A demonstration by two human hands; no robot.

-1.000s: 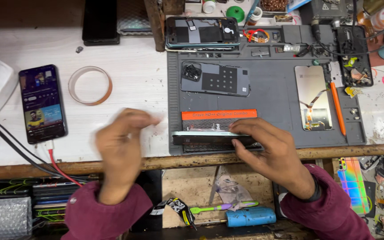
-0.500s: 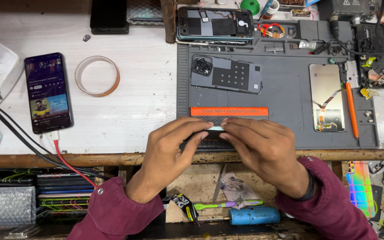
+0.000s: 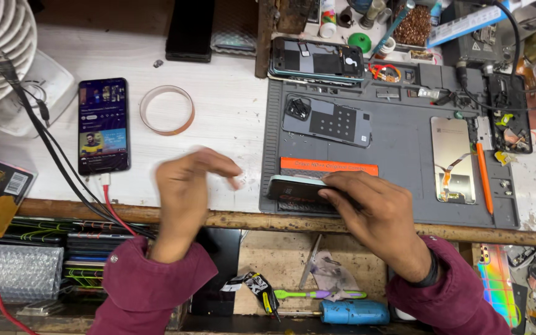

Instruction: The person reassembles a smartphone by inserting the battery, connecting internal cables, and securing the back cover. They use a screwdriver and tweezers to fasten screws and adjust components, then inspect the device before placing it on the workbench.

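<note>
The right hand (image 3: 376, 211) presses down on a dark phone (image 3: 299, 189) that lies flat at the near edge of the grey work mat (image 3: 404, 155). The fingers are laid over the right end of the phone, so the grip is closed on it from above. An orange strip (image 3: 329, 166) lies on the mat just behind the phone, touching or almost touching it.

The left hand (image 3: 187, 180) is above the white surface (image 3: 231, 111), to the left of the mat, near the front edge. It is blurred, the fingers are loosely bent, and nothing is seen inside it; its grip looks open and empty. It does not touch the phone.

Farther back on the mat lies a grey back cover (image 3: 327, 120) with a camera part at its left end, and behind it an opened phone body (image 3: 316, 62) at the mat's far edge. On the right side of the mat lies a display panel (image 3: 452, 160) with a flex cable, and an orange pen-shaped tool (image 3: 484, 177) just beside it.

On the white surface, left of the hands, a lit smartphone (image 3: 102, 125) lies with a red cable (image 3: 116, 208) plugged in at its near end. A roll of clear tape (image 3: 167, 110) lies beside it, and a white fan (image 3: 1, 49) stands in the far left corner.
</note>
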